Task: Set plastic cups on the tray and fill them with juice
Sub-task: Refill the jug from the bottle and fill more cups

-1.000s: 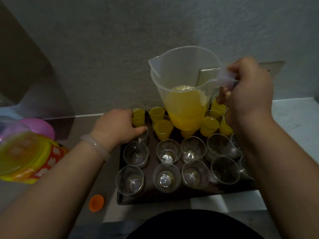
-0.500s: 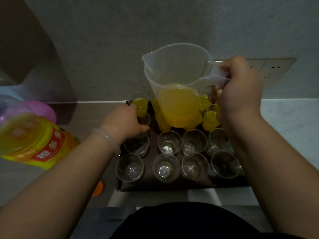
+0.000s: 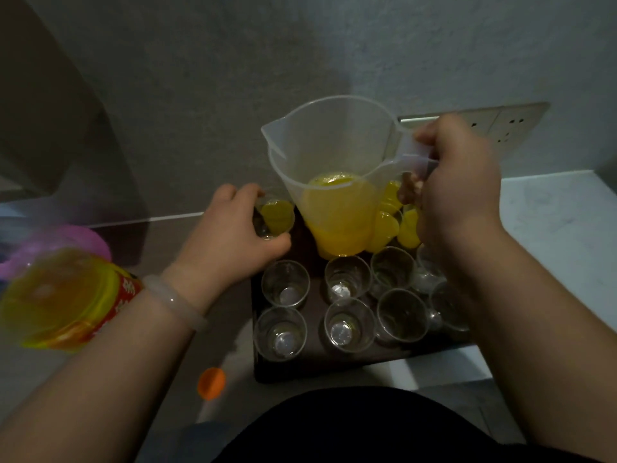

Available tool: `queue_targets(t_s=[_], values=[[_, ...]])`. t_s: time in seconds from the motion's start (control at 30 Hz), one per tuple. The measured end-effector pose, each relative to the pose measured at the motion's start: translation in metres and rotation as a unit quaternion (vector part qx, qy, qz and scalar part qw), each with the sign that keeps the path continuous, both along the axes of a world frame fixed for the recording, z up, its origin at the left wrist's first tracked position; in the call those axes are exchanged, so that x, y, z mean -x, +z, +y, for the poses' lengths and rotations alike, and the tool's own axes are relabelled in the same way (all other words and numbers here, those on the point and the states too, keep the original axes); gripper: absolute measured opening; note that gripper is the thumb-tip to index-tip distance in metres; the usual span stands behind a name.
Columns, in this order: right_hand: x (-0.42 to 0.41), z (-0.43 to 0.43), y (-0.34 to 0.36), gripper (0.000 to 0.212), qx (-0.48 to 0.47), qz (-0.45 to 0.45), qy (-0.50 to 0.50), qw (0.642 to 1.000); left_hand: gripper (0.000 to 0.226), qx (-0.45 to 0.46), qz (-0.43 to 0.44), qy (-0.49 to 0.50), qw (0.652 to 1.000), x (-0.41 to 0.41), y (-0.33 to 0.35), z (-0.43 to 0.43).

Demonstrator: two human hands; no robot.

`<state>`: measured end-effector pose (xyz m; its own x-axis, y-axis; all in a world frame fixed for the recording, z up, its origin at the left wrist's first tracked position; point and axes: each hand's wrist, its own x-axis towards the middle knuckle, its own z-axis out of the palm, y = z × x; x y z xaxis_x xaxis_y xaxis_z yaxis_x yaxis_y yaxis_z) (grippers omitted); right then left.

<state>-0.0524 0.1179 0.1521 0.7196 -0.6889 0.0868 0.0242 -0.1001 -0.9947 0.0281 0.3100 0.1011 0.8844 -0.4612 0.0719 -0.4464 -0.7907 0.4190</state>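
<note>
A dark tray [image 3: 320, 370] holds several clear plastic cups. The near rows are empty, such as one cup [image 3: 284, 285]; several cups at the back hold yellow juice [image 3: 387, 228]. My right hand [image 3: 457, 188] grips the handle of a clear jug [image 3: 330, 182], about a third full of juice, held upright above the tray's back rows. My left hand [image 3: 233, 238] curls around a cup [image 3: 275, 217] at the back left corner, which has juice in it.
A juice bottle with a red label [image 3: 63, 299] lies blurred at the left, with a pink lid or bowl [image 3: 76, 238] behind it. An orange cap [image 3: 211, 382] lies on the counter by the tray's near left corner. A wall socket [image 3: 500, 123] sits behind my right hand.
The jug has shifted slightly left and nearer over the back rows. My left hand has stayed at the back left corner, its fingers now round the juice cup there.
</note>
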Motion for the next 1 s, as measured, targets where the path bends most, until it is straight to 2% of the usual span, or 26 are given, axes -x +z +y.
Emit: queue_targets(t_s=[0.1, 0.23, 0.33, 0.7, 0.83, 0.93, 1.0], values=[[0.003, 0.000, 0.000, 0.032, 0.034, 0.007, 0.007, 0.999, 0.074, 0.027, 0.007, -0.015, 0.999, 0.001, 0.001, 0.005], [0.007, -0.002, -0.003, 0.033, 0.175, 0.035, 0.006, 0.984, 0.082, 0.028, -0.001, -0.011, 1.000, -0.003, 0.000, 0.011], [0.006, -0.003, 0.001, 0.031, 0.135, 0.025, 0.021, 0.990, 0.079, 0.027, -0.018, -0.023, 0.999, -0.005, 0.000, 0.014], [-0.001, -0.002, 0.010, 0.013, 0.192, 0.088, 0.088, 0.973, 0.066, 0.065, -0.035, -0.048, 0.996, -0.008, 0.005, 0.016], [-0.006, 0.001, 0.015, 0.030, 0.145, 0.086, 0.063, 0.984, 0.069, 0.077, -0.029, -0.061, 0.995, -0.013, 0.004, 0.015], [-0.010, 0.007, 0.023, 0.048, 0.181, 0.072, 0.062, 0.979, 0.077, 0.079, -0.029, -0.067, 0.994, -0.014, 0.002, 0.013], [-0.012, 0.007, 0.026, 0.050, 0.205, 0.075, 0.071, 0.973, 0.084, 0.080, -0.028, -0.062, 0.994, -0.014, 0.001, 0.012]])
